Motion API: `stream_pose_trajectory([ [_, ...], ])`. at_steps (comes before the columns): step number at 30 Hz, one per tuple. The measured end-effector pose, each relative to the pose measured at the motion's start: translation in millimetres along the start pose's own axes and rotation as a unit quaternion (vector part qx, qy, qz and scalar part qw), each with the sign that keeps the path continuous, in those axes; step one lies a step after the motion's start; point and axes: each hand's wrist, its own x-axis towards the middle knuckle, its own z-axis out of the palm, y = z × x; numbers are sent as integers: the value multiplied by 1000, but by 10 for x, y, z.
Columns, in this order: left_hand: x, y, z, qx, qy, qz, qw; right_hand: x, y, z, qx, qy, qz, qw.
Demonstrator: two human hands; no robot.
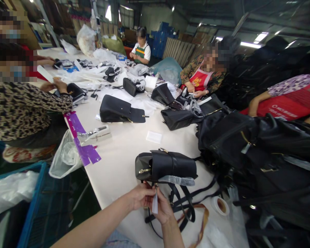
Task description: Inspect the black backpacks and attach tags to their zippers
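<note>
Two hands (141,197) hold one white strip (155,204), probably plastic, beside one bag (173,167).

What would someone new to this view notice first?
The big heap of black bags fills the right side of the table, dark against its pale top. Nearer, a black backpack lies on its side at the front edge, with both hands, left and right, at a white strip below it. Bright purple tape marks the table's left edge.
</note>
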Motion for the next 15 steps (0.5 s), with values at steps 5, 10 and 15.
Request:
stream_pose_trajectory([
  [5,-349,266,-90,101,57,72,991,29,-19,-75,8,0,6,1000],
  [10,-724,568,-44,91,84,236,964,41,-28,-112,-10,60,14,998],
  [15,-764,672,87,54,124,274,952,-17,-51,-72,-47,62,-9,997],
])
